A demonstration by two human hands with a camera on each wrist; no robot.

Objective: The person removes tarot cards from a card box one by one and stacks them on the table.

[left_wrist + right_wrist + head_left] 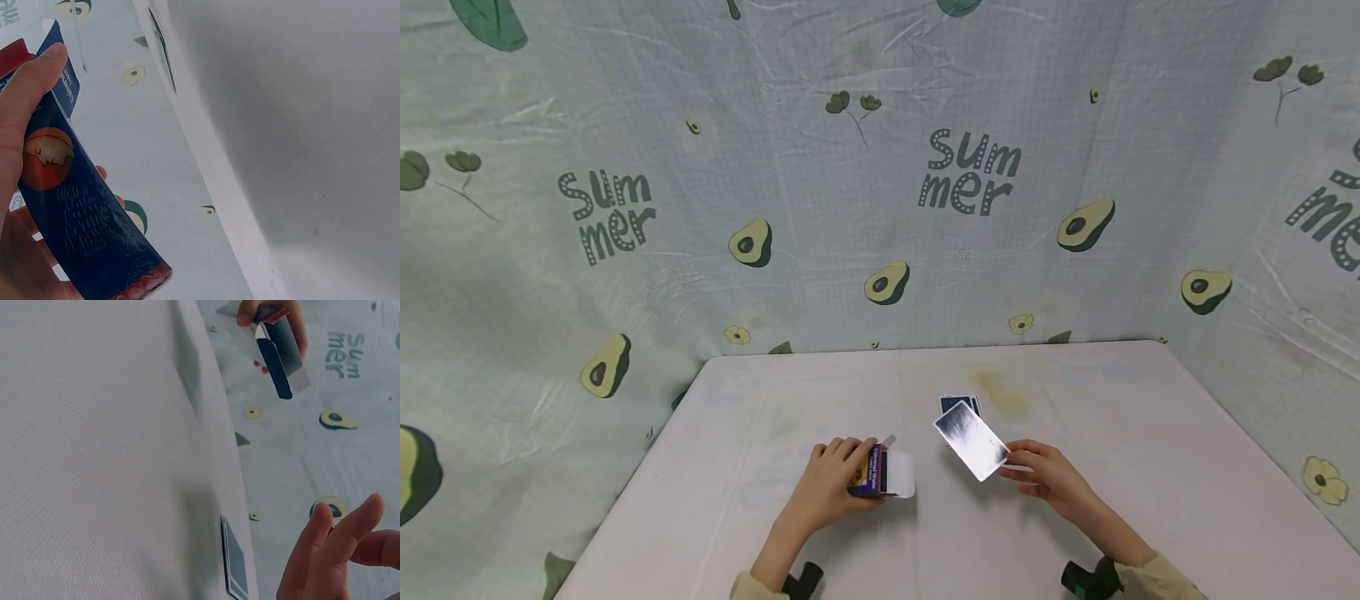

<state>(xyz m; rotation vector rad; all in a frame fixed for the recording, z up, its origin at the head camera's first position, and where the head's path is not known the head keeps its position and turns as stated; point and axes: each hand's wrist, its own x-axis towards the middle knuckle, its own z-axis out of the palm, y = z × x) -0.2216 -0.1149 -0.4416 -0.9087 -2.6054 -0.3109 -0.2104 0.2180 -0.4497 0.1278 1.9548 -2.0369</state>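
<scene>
My left hand [838, 479] grips a dark blue card box [81, 181] with a moon-like face printed on its side and red ends. In the head view, the box's white flap [901, 475] stands out to the right. My right hand [1048, 477] has its fingers extended, with the fingertips at the near corner of a shiny card [972, 442]. This card is slanted over a small pile of blue-backed cards [955, 406]. In the right wrist view, my right fingers [347, 544] are apart with no card visible between them, and the pile [236, 559] lies beyond.
A white-covered table [775, 400] lies under both hands, with a yellowish stain [1000, 396] near the pile. Behind and beside it hangs a pale sheet [820, 192] printed with avocados and "summer". Dark wrist cameras [803, 582] sit at both cuffs.
</scene>
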